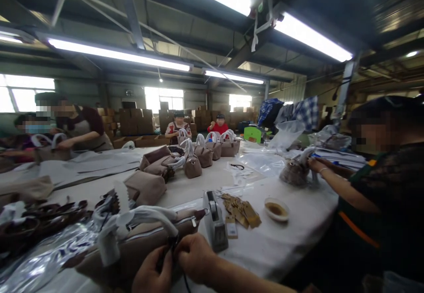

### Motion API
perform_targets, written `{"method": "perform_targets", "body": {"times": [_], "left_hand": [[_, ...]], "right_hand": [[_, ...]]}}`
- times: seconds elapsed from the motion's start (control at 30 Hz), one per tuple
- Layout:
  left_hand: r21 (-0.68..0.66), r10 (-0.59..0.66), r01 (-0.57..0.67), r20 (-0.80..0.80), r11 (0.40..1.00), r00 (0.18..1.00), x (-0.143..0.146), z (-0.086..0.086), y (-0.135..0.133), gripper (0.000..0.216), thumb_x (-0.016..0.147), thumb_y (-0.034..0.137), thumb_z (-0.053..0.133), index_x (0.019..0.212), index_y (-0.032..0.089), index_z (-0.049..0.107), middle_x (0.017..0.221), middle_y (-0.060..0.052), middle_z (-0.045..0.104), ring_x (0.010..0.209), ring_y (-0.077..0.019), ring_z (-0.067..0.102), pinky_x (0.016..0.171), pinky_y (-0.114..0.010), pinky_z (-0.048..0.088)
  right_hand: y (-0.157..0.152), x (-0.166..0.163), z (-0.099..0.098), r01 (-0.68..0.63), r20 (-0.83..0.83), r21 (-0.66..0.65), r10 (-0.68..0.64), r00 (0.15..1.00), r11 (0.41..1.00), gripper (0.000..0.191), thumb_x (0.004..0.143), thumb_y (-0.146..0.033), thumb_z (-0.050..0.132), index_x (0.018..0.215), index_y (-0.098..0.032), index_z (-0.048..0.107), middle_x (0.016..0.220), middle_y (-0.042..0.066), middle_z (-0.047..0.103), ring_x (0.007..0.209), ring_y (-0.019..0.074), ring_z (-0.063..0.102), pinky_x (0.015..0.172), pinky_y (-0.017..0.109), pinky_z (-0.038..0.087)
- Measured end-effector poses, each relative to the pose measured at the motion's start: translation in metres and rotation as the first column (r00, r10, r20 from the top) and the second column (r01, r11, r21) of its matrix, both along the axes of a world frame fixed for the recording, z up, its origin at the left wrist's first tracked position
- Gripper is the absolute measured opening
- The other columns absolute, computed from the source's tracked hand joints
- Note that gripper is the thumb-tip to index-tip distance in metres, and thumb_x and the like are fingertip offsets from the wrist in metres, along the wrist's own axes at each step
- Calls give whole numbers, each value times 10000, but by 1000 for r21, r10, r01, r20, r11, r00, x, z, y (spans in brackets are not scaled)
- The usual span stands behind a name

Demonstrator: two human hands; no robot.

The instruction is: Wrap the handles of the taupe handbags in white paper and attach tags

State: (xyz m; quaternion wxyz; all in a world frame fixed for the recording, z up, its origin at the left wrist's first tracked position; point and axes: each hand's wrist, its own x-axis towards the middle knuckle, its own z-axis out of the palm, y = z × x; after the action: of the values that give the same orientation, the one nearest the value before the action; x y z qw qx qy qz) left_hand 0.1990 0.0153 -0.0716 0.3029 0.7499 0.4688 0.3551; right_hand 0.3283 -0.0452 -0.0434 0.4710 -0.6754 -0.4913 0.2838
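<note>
A taupe handbag (132, 246) with white-wrapped handles lies on the white table (285, 235) right in front of me. My left hand (153, 271) and my right hand (194, 257) meet at the bag's near side, both pinched closed around a small dark cord or tag (171, 243) hanging from the handle base. What exactly the fingers hold is too small to make out. A grey tape dispenser (214, 222) stands just right of my right hand.
Brown paper tags (240, 213) and a small dish (276, 209) lie beyond the dispenser. More taupe bags (198, 154) stand mid-table. Dark straps (43, 218) and clear plastic (49, 257) lie left. A person at right handles a bag (294, 171); other people work at the far left and back.
</note>
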Motion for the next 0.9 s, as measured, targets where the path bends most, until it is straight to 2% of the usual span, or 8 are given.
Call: {"method": "perform_targets", "body": {"times": [0.27,0.37,0.43,0.53,0.67,0.73,0.8,0.9], "left_hand": [[117,-51,40,87,992,995,-1,9,-10,274,814,423,542,885,213,703,911,-79,731,885,-281,685,877,-397,524],[129,-35,24,81,991,996,5,13,-17,278,860,355,508,927,173,707,915,-101,723,892,-258,669,879,-371,504],[146,-63,54,53,988,997,8,13,-18,256,866,325,523,941,167,710,920,-103,719,888,-245,662,868,-353,495],[135,-67,64,16,989,998,6,11,-14,235,865,306,543,937,157,711,905,-105,719,865,-239,659,853,-338,489],[127,68,-70,17,989,998,-4,6,1,243,867,299,538,939,141,707,903,-116,717,884,-254,662,873,-349,484],[85,44,-45,12,995,999,-7,2,5,245,871,316,546,937,143,706,866,-102,715,842,-250,665,851,-352,495],[80,-27,27,-5,996,1000,-9,1,5,259,878,348,554,925,146,709,851,-96,710,823,-252,661,841,-365,506],[235,-18,20,-13,972,1000,-20,9,-3,310,870,390,585,979,129,710,951,-134,688,946,-289,636,921,-419,495]], "right_hand": [[-39,10,3,-1,236,60,-13,972,998,273,748,-73,516,771,-177,767,733,34,715,731,182,643,698,255,467],[-35,14,6,-38,312,73,14,950,997,253,794,-116,521,836,-189,759,788,39,719,770,190,637,749,277,463],[-28,14,5,-42,315,13,36,949,999,246,788,-111,510,808,-163,749,782,54,713,774,195,629,751,286,460],[-41,12,6,-52,249,-38,60,967,998,233,749,-94,499,735,-153,725,718,38,684,732,177,602,717,270,455],[-91,19,15,-103,82,34,99,992,994,205,784,-189,520,793,-166,724,568,-21,554,536,115,466,552,231,389],[-108,23,21,-54,-12,42,54,998,998,210,808,-255,537,836,-155,719,503,-48,459,461,90,366,477,220,316],[-113,24,27,-10,-97,45,14,995,999,226,800,-301,561,866,-145,711,480,-69,399,431,76,307,438,214,253],[-103,15,35,13,-235,59,1,972,998,266,773,-351,583,886,-140,700,481,-82,370,415,70,278,414,214,198]]}}
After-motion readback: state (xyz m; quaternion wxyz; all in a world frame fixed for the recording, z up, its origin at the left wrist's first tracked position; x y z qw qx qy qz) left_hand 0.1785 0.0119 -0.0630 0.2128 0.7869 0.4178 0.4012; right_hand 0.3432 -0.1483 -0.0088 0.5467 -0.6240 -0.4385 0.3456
